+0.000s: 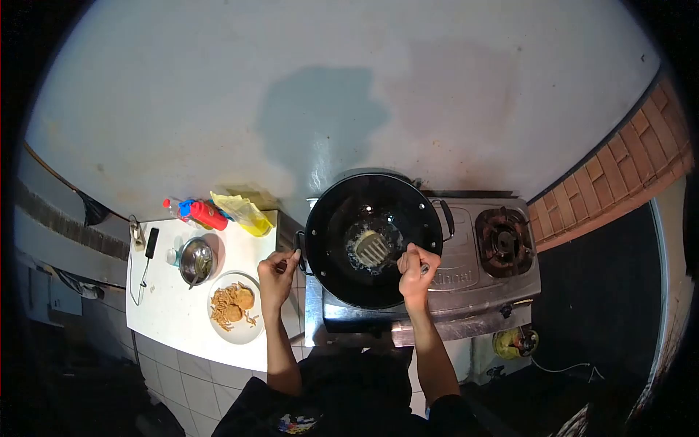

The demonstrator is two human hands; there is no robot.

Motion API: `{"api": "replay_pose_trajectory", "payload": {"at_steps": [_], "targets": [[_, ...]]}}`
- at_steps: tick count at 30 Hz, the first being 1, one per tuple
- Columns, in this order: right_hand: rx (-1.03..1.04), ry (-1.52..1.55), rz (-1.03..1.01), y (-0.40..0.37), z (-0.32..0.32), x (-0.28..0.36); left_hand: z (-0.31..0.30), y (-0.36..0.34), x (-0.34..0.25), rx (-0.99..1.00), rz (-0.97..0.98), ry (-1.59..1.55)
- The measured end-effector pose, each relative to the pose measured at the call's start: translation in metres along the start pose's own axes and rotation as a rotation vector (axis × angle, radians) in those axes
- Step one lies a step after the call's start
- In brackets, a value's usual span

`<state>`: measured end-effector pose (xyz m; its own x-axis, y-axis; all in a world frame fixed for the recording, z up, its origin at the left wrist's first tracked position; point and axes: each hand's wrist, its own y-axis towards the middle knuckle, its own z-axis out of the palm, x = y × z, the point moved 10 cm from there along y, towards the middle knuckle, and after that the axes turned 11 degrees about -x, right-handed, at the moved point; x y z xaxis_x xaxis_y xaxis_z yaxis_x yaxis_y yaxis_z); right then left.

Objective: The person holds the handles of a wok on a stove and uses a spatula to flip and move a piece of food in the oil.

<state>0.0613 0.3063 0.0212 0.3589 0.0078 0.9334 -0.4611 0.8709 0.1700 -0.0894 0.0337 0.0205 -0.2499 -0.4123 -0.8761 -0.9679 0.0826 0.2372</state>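
Observation:
A large black wok (335, 273) sits on the left side of the steel stove, with bubbling oil in its middle. My right hand (418, 271) is closed on the handle of a slotted spatula (373, 249). The spatula's head lies in the oil, over a pale piece of food that it partly covers. At the wok's left rim, my left hand (279, 272) has its fingers pinched at the loop handle (300, 247). A white plate (243, 336) with fried pieces and strips stands on the white table to the left.
A metal bowl (196, 262) holding a utensil, a red bottle (209, 215) and a yellow packet (252, 218) stand on the white table (167, 315). Right of the wok is a bare burner (503, 242) on the stove (455, 274). A wall rises behind.

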Motion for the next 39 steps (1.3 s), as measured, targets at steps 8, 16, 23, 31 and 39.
{"api": "replay_pose_trajectory", "payload": {"at_steps": [8,16,23,31,39], "targets": [[0.016,-0.081,-0.061,-0.005,-0.002,0.007,0.000,-0.002,0.001,0.016,-0.025,0.007],[0.021,-0.025,-0.021,-0.005,-0.005,0.001,0.000,-0.004,0.001,0.010,-0.041,-0.022],[-0.038,0.089,0.005,-0.001,-0.008,-0.001,0.000,-0.006,0.003,0.004,-0.029,-0.013],[-0.094,0.234,-0.015,-0.004,-0.015,-0.003,-0.007,-0.008,-0.003,-0.059,0.000,-0.006],[-0.056,0.323,-0.004,0.015,-0.018,0.003,-0.010,-0.013,0.004,-0.128,-0.067,-0.009]]}}
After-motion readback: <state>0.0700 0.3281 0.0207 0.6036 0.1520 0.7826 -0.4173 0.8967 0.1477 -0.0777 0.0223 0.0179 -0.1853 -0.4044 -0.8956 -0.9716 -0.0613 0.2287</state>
